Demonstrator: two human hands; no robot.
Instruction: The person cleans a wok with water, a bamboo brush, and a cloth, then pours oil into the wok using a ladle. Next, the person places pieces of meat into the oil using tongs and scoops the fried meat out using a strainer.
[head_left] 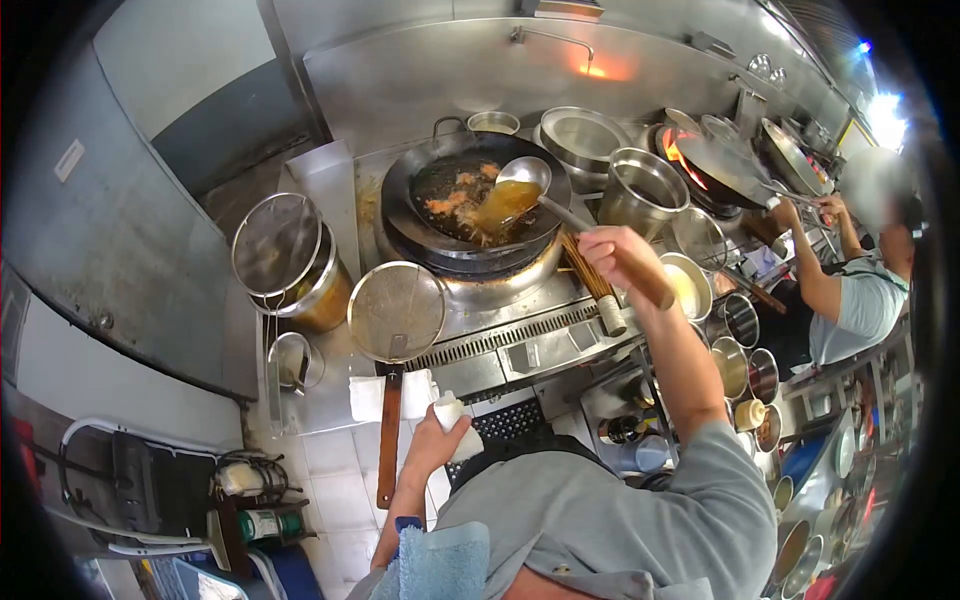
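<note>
My right hand [625, 258] is closed around the wooden-ended handle of a metal ladle [524, 172]. The ladle's bowl is tilted over a black wok [405, 205], and yellowish oil [508, 205] runs from it. Orange-brown pieces of food [450, 205] lie in the dark oil in the wok. My left hand [435, 440] grips a folded white cloth [452, 415] at the counter's front edge. Beside that hand, a round mesh strainer [397, 310] with a wooden handle lies across the counter edge, over another white cloth [368, 397].
A steel pot [325, 290] with a strainer [277, 245] on top stands left of the wok. Right of it are a tall pot [645, 195] and a bamboo brush [597, 285]. Farther right, a co-worker [850, 300] handles a wok [715, 170] over flames.
</note>
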